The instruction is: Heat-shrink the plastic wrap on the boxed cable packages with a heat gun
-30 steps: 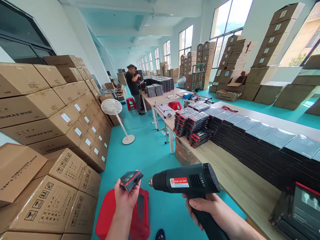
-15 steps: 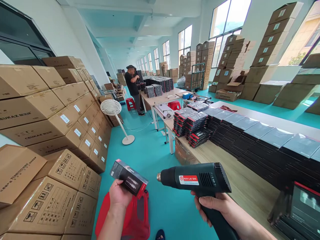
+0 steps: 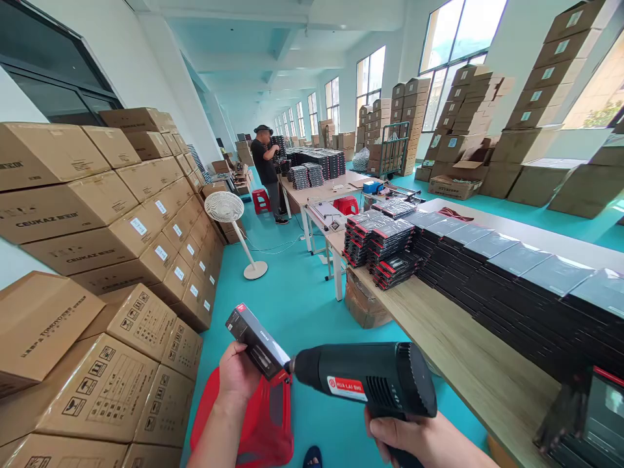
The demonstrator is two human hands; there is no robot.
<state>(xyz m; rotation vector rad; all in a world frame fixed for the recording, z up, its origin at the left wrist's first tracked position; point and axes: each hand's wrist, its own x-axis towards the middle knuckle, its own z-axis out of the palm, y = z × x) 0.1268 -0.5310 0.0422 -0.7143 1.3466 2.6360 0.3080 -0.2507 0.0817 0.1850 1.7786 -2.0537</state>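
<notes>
My left hand [image 3: 237, 372] grips a small black and red retail box [image 3: 257, 344] by its lower side, holding it tilted in front of me. In my right hand [image 3: 407, 437] is a black heat gun [image 3: 363, 377], my fingers wrapped round its handle. Its metal nozzle points left and overlaps the right end of the box in view; whether they touch I cannot tell. Beneath the box is a red plastic stool [image 3: 266, 429] on the floor.
Cardboard cartons [image 3: 102, 253] are stacked along the left. On the right, a long table [image 3: 439, 325] bears rows of flat black packages [image 3: 507, 305] and piled boxes [image 3: 380, 244]. A white fan [image 3: 225, 208] stands ahead. Farther off, a person [image 3: 266, 169] stands at another table.
The heat gun has moved left and slightly down, bringing its nozzle up to the box's right end. The box has turned a little, and my view has shifted slightly left.
</notes>
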